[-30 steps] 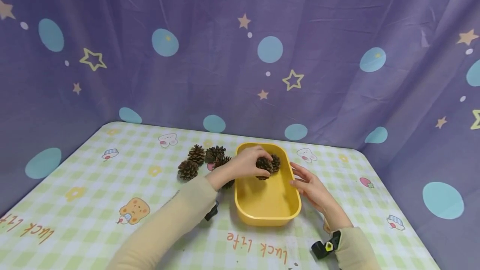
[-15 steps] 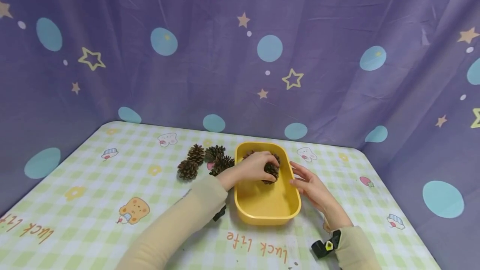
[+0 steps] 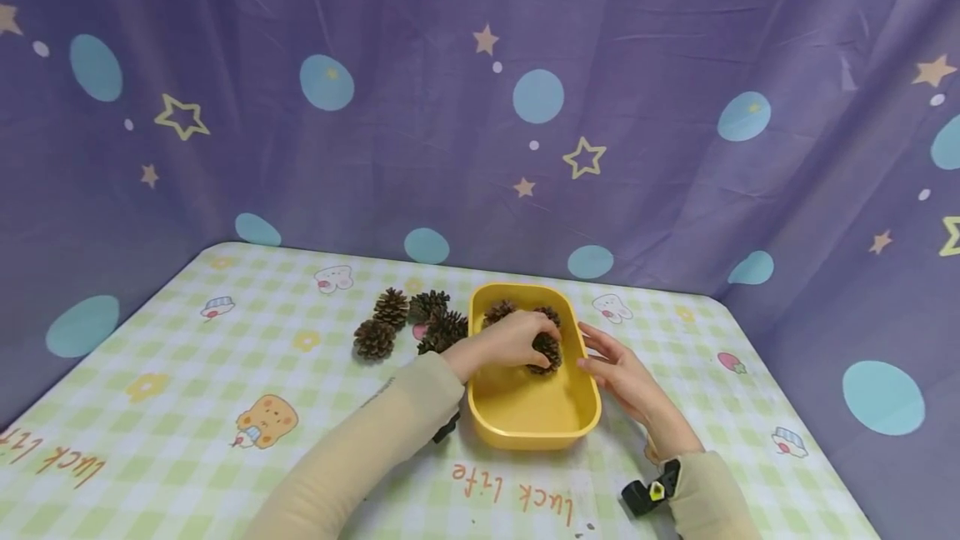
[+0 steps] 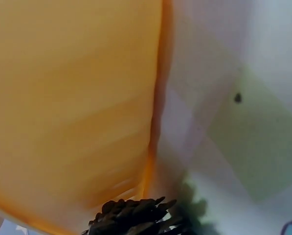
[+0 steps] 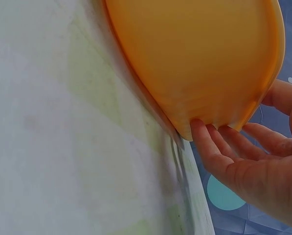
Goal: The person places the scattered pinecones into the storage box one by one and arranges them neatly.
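Observation:
In the head view my left hand [image 3: 517, 338] reaches over the left rim of a yellow plastic bin [image 3: 536, 419]. Its fingers and thumb curl round a brown pine cone [image 3: 547, 354] low inside, partly hidden by the hand. Two more pine cones lie behind it in the bin, one at the back left [image 3: 498, 311] and one at the back right [image 3: 550, 315]. My right hand [image 3: 622, 369] touches the bin's right side from outside. In the right wrist view its extended fingers [image 5: 207, 142] rest against the outer wall, with the thumb near the rim.
Several pine cones [image 3: 375, 338] lie in a group on the checked tablecloth [image 3: 187, 390], left of the bin. One pine cone [image 4: 131, 218] shows beside the bin's wall in the left wrist view. A purple patterned curtain [image 3: 435, 148] hangs behind the table.
My left hand has moved slightly right and toward the near side inside the bin with the pine cone, uncovering another cone at the back left. My right hand stays against the bin.

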The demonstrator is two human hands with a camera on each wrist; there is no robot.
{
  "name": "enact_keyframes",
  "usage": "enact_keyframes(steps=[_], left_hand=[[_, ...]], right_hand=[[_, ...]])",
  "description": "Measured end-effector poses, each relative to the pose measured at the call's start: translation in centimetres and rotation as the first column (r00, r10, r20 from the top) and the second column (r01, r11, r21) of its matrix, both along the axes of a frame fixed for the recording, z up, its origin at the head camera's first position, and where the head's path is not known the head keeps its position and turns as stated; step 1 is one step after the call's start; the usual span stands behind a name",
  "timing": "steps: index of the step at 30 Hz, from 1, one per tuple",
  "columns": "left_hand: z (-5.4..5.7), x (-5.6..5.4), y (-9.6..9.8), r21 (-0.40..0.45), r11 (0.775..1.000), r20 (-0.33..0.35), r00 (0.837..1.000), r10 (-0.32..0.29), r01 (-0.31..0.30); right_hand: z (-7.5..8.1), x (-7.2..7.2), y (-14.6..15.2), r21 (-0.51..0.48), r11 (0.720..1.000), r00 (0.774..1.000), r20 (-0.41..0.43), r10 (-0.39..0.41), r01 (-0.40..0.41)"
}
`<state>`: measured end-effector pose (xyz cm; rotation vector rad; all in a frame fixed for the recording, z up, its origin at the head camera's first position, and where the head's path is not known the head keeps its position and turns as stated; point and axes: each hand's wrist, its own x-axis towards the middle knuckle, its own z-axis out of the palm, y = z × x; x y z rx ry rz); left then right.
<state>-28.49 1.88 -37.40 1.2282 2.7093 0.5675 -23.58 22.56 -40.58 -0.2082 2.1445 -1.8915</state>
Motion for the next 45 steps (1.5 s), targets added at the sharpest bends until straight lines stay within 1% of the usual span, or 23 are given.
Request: enact_keyframes(steps=[9,11,16,19,22,28,33,35,37,40,45], left_hand=[[-0.1,-0.7,0.5,-0.017,0.999,0.014,0.999,0.047,-0.047],[-0.1,-0.7,0.7,-0.024,0.998,0.006,0.999,0.054,-0.054],[-0.2,-0.6,1.0,-0.035,0.998,-0.022,0.999,0.047,-0.048],[0.0,-0.4,0.7,-0.012,0.998,-0.008,0.998,0.056,-0.056],[0.5,-0.1,0.1,0.023,0.998,0.002,0.998,0.064,-0.064],[1.5,0.3,-1.6,0.088,0.995,-0.041,0.998,0.056,-0.052],[2.5,0.7,-3.8,0.149,0.987,-0.051,0.997,0.063,-0.054],[2.8,0.9,-4.8,0.169,0.983,-0.053,0.995,0.079,-0.069],[2.9,1.1,-6.0,0.19,0.977,-0.05,0.993,0.109,-0.098],[2.7,1.5,-7.8,0.22,0.965,-0.048,0.987,0.155,-0.141],[2.5,2.2,-10.3,0.232,0.957,-0.068,0.979,0.193,-0.173]], right_hand=[[0.1,0.2,0.0,-0.005,1.0,1.0,-0.007,0.013,-0.013],[0.1,0.2,0.1,-0.012,1.0,1.0,-0.008,0.015,-0.015],[0.1,0.2,0.1,-0.004,1.0,1.0,-0.004,0.009,-0.009],[0.0,0.2,0.0,-0.004,1.0,1.0,-0.003,0.011,-0.011],[0.0,0.2,-0.1,-0.019,1.0,1.0,-0.006,0.019,-0.019],[0.1,0.2,-0.1,-0.029,1.0,1.0,-0.008,0.008,-0.008],[0.3,0.2,0.0,-0.028,1.0,1.0,-0.012,0.003,-0.003],[0.3,0.3,0.0,-0.028,1.0,1.0,-0.011,0.004,-0.004],[0.3,0.3,0.0,-0.029,1.0,1.0,-0.01,0.006,-0.007],[0.3,0.3,0.0,-0.021,1.0,1.0,-0.006,0.012,-0.012],[0.3,0.3,0.0,-0.012,1.0,1.0,-0.007,0.017,-0.017]])
